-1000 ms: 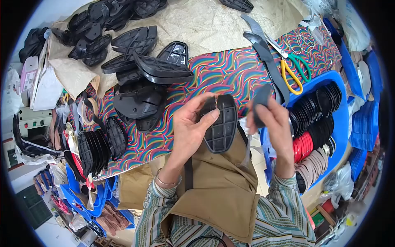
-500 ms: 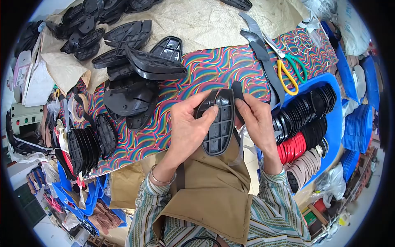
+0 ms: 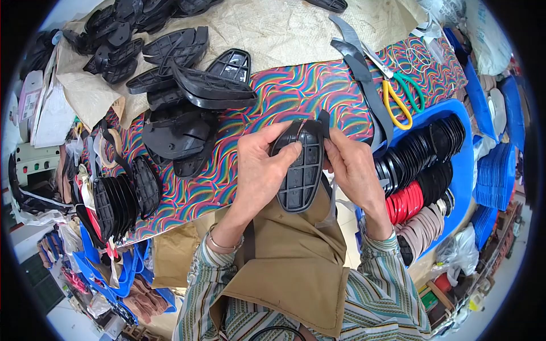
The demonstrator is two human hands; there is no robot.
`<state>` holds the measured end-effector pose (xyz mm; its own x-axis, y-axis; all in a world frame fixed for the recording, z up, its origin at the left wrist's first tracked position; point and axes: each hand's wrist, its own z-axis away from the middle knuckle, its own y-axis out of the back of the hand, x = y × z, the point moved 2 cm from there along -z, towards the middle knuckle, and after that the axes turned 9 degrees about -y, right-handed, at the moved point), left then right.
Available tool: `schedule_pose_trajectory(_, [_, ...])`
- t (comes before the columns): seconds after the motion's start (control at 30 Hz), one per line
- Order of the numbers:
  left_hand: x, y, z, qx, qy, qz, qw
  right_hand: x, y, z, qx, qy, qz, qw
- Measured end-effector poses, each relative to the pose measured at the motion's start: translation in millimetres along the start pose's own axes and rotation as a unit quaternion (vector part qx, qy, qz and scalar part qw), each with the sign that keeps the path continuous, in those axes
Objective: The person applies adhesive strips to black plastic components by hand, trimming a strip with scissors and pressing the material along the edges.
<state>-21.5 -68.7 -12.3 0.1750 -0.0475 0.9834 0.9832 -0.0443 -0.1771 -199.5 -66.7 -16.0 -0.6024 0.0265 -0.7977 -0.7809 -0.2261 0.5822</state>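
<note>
A black ribbed sole piece (image 3: pixel 300 179) is upright in front of the apron, its grid side facing the camera. My left hand (image 3: pixel 261 165) grips its upper left part, with the thumb across the grid. On the other side, my right hand (image 3: pixel 355 167) pinches a dark strip (image 3: pixel 324 124) against the sole's upper right edge. The strip's lower part is hidden behind the fingers and the sole.
Black soles (image 3: pixel 213 88) are piled on the patterned cloth (image 3: pixel 290 94). Scissors with yellow and green handles (image 3: pixel 398 94) lie beside dark strips (image 3: pixel 364 85). A blue basket (image 3: pixel 467 170) at the right holds black, red and beige pieces. Stacked soles (image 3: pixel 114 204) stand at the left.
My right hand has come in from the right with the dark piece, which now touches the sole's edge. My left hand still holds the sole. The whole view has shifted slightly.
</note>
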Motion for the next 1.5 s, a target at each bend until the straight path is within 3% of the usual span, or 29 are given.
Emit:
schedule_pose_trajectory(0.1, [0.2,-1.2,-1.8,0.02,-0.021,0.0,1.0,-6.7,2.2,4.0,0.023,0.061,0.03,0.997])
schedule_pose_trajectory(0.4, [20.7,-6.5,-6.4,0.091,-0.079,0.0,0.993,-15.0,-6.3,35.3,0.054,0.049,-0.099,0.992])
schedule_pose_trajectory(0.63, [21.5,-14.9,-0.9,0.12,-0.125,-0.02,0.985,-20.1,-9.4,46.4,0.002,-0.055,-0.224,0.973])
schedule_pose_trajectory(0.8, [19.6,-18.7,2.9,0.134,-0.163,-0.061,0.976,-15.9,-6.7,46.9,-0.002,-0.04,-0.249,0.968])
schedule_pose_trajectory(0.9, [21.0,-20.1,3.0,0.138,-0.177,-0.05,0.973,-17.3,0.5,44.3,-0.027,0.019,-0.237,0.971])
schedule_pose_trajectory(1.03, [17.3,-22.0,10.9,0.135,-0.144,-0.015,0.98,-13.7,-0.9,38.8,-0.048,-0.031,-0.2,0.978])
schedule_pose_trajectory(1.17, [20.4,-21.1,18.6,0.107,-0.085,0.08,0.987,-4.8,12.7,29.6,-0.021,0.042,-0.119,0.992])
schedule_pose_trajectory(1.2, [25.3,-16.7,22.3,0.05,-0.074,0.071,0.993,-3.0,17.2,26.4,-0.019,0.041,-0.123,0.991])
schedule_pose_trajectory(1.27, [33.8,-3.9,26.5,-0.07,-0.05,0.054,0.995,-6.8,29.9,21.2,-0.038,0.132,-0.059,0.989])
schedule_pose_trajectory(1.4, [29.6,38.4,13.3,-0.083,0.057,0.044,0.994,-13.1,40.8,13.8,-0.084,0.201,0.005,0.976])
schedule_pose_trajectory(1.5, [45.7,44.9,2.8,-0.222,0.098,-0.031,0.97,-24.7,34.1,10.2,-0.138,0.226,0.052,0.963])
